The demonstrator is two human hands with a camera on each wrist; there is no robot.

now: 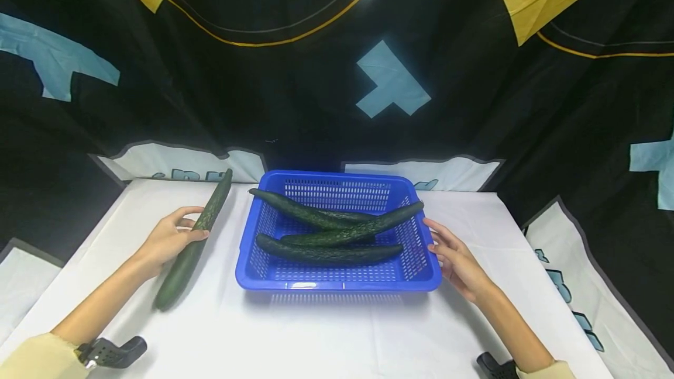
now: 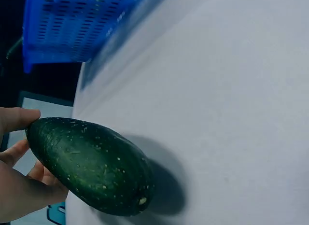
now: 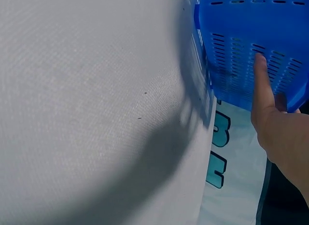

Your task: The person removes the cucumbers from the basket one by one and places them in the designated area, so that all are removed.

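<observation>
My left hand (image 1: pixel 167 238) grips a long dark-green cucumber (image 1: pixel 191 256) around its middle, left of the basket. The cucumber's far end points toward the back of the table; in the left wrist view the blunt near end of the cucumber (image 2: pixel 96 167) faces the camera. A blue perforated plastic basket (image 1: pixel 342 285) sits at the middle, with several cucumbers (image 1: pixel 337 233) lying across one another in it. My right hand (image 1: pixel 458 262) holds the basket's right rim, and one straight finger (image 3: pixel 262 85) lies against its outer wall. Part of that grasp is hidden.
A white cloth covers the table (image 1: pixel 316 338). Behind it hangs a black backdrop (image 1: pixel 295 104) with yellow and light-blue shapes. Black wrist devices (image 1: pixel 113 352) are strapped at both forearms, near the cream sleeves (image 1: pixel 42 358).
</observation>
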